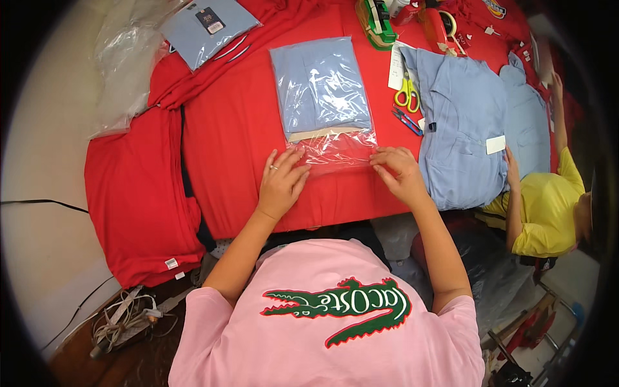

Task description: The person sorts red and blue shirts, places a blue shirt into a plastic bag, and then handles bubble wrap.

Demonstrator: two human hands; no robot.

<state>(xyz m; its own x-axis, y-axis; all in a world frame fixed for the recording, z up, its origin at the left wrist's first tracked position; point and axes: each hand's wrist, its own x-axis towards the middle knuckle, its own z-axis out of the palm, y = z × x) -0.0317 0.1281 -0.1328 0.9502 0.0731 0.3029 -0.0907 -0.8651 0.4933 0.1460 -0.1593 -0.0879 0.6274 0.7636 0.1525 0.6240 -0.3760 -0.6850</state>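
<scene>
i've got both hands down at the centre of the frame, working the open end of a clear plastic bag (325, 97) with a folded light blue garment (320, 87) inside it. the bag lies flat on the red cloth (238, 122) covering the table, its filled part pointing to the top of the frame and its empty flap toward me. my left hand (282, 182) rests on the flap's left corner, fingers fairly flat and close together, pressing more than gripping. my right hand (400, 173) has its fingertips pinched narrow on the flap's right edge, holding the plastic itself.

i judge this to be the closing step: the garment is already fully in, the flap not yet folded over. next calls for an even fold across both corners, kept taut so the film doesn't wrinkle.

at upper right, yellow-handled scissors (407, 92) and a green tape dispenser (377, 22) sit beside a stack of light blue shirts (467, 122). another person in a yellow top (545, 209) works at the right edge.
</scene>
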